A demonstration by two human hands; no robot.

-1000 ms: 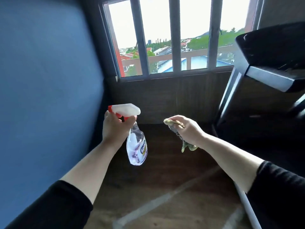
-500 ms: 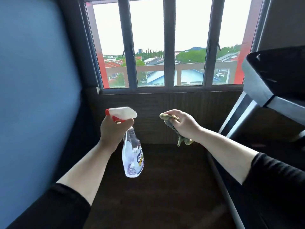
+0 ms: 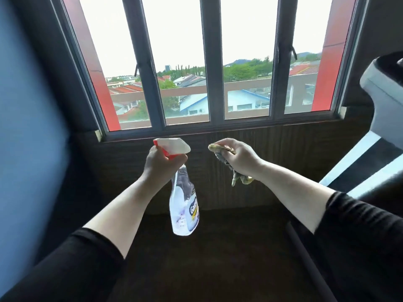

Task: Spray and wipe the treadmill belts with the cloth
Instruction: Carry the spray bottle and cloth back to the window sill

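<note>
Your left hand grips the spray bottle by its neck, bottle hanging below. Your right hand clutches the bunched cloth; treadmill stands at far right.

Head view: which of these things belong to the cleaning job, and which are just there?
Job: spray bottle, gripped by the left hand; cloth, bunched in the right hand; treadmill at the right edge.
Just there: window; blue wall; wood panelling under the window.
</note>
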